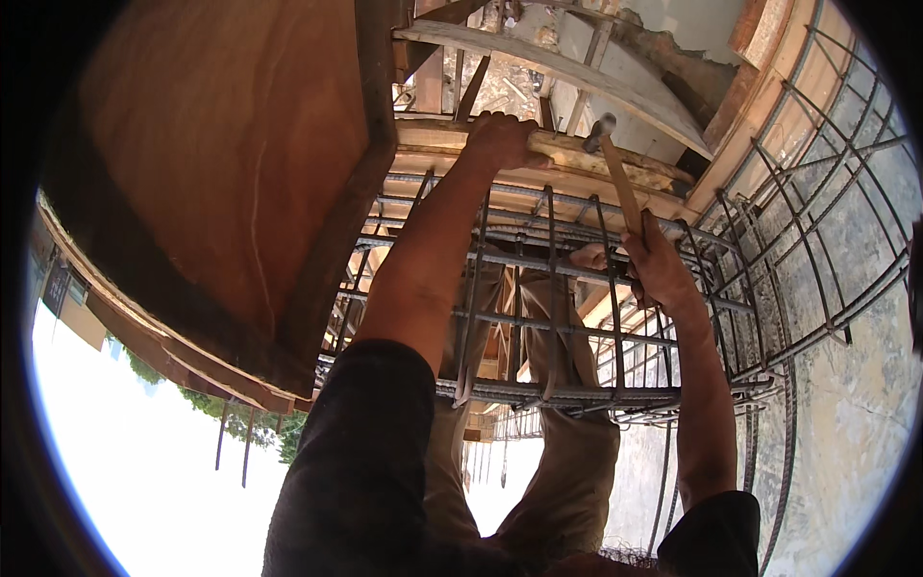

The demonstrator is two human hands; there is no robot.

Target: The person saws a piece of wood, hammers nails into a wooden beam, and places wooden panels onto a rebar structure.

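My right hand (661, 264) is closed around the wooden handle of a hammer (625, 188). The hammer's metal head is raised to the far side, over or against a rough timber batten (437, 137); I cannot tell whether they touch. My left hand (502, 142) grips the same batten from above, left of the hammer head, with its fingers curled over the far edge. Below both hands runs a cage of steel reinforcing bars (577, 394) with stirrups. No nail can be made out by the hammer.
A large plywood panel (221, 163) with dark framing stands on the left. Bars of another cage (827, 144) rise on the right beside a grey wall (846, 413). Beyond the batten lie loose planks (567, 72). My legs (567, 471) show below, through and under the bars.
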